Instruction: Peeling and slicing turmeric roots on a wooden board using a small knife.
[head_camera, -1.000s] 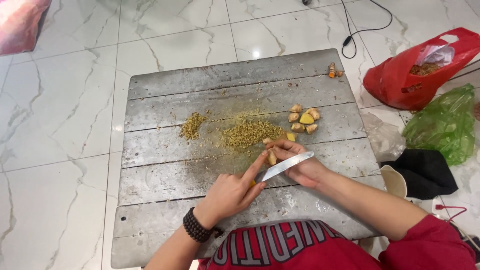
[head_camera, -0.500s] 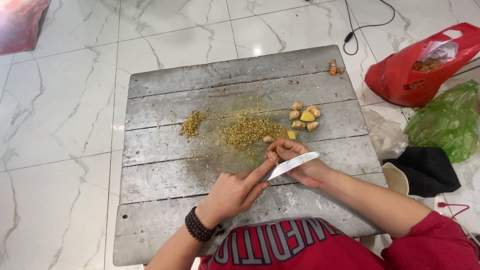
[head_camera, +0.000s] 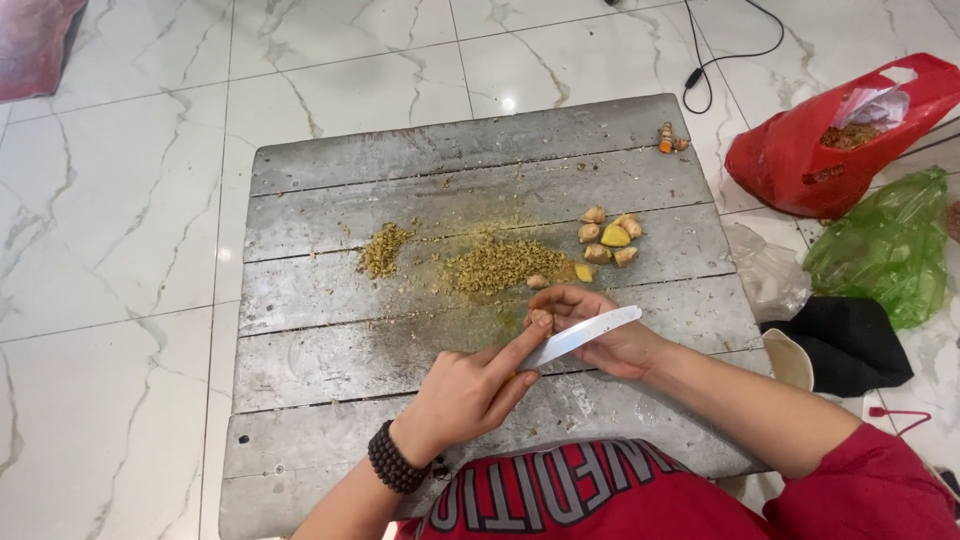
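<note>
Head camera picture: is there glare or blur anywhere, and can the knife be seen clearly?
Head view: a bright lamp reflection glares on the glossy floor tile; the knife blade shines pale but stays sharp; soft shadow lies under the left hand; the wooden board looks evenly lit, with no obvious motion blur.

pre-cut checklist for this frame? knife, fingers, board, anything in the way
1. Knife gripped by right hand: ok.
2. Piece of root pinned at left hand fingertip: ok.
3. Left fingers clear of the blade edge: not ok, the forefinger lies right against it.
4. Wooden board flat on the floor: ok.
5. Chopped pile and root chunks apart from the hands: ok.
6. Blade sharpness: cannot tell.
</note>
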